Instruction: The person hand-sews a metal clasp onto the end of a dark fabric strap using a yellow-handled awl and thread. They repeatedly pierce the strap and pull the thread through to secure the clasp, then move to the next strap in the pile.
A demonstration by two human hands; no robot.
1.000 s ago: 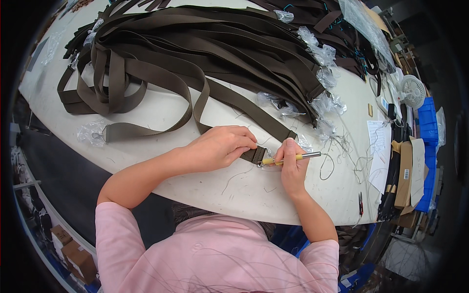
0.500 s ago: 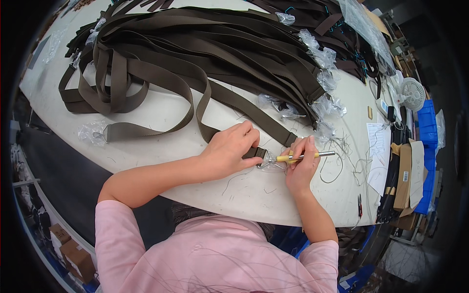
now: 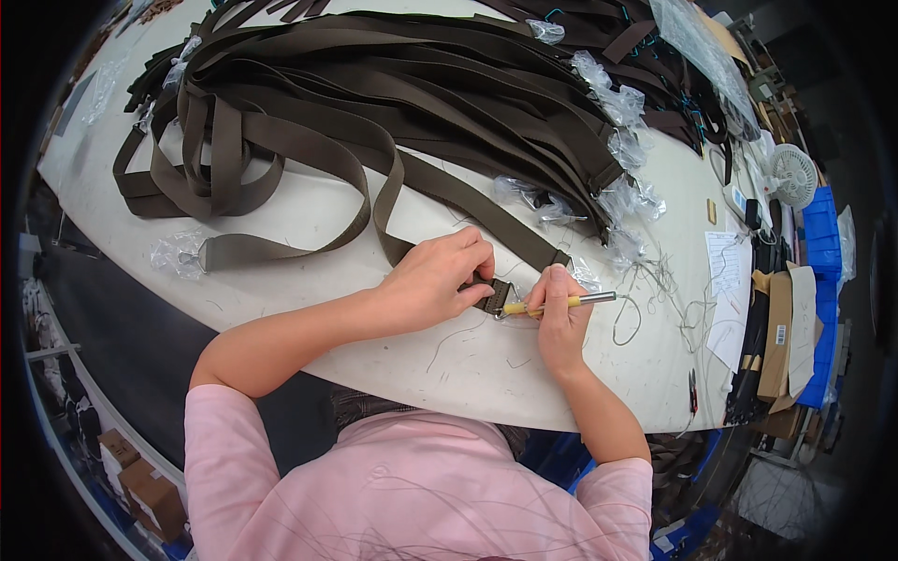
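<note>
My left hand (image 3: 444,279) pinches the end of a dark brown webbing strap (image 3: 497,298) against the table. At that end, which looks stitched, sits a metal ring or hook (image 3: 506,288), partly hidden by my hands. Between the fingers of my right hand (image 3: 562,323) is a slim pen-like tool (image 3: 599,298) with a yellow body and a silver end. Its yellow tip points left and reaches the metal piece; whether it touches the webbing, I cannot tell. The strap loops back in a loose curve (image 3: 382,215) toward a large bundle of like straps (image 3: 393,84).
Clear plastic wraps (image 3: 629,201) cover hardware on the bundle's right ends. Loose threads (image 3: 669,290) lie right of my hand. Small red-and-black snips (image 3: 693,393) rest near the front edge. Farther right are paper sheets (image 3: 725,290), a white fan (image 3: 793,176), cardboard (image 3: 778,337) and blue bins (image 3: 821,243).
My right hand has shifted left and slightly down, bringing the tool's yellow tip to the strap's end. My left hand has moved a little left, still pinching the strap.
</note>
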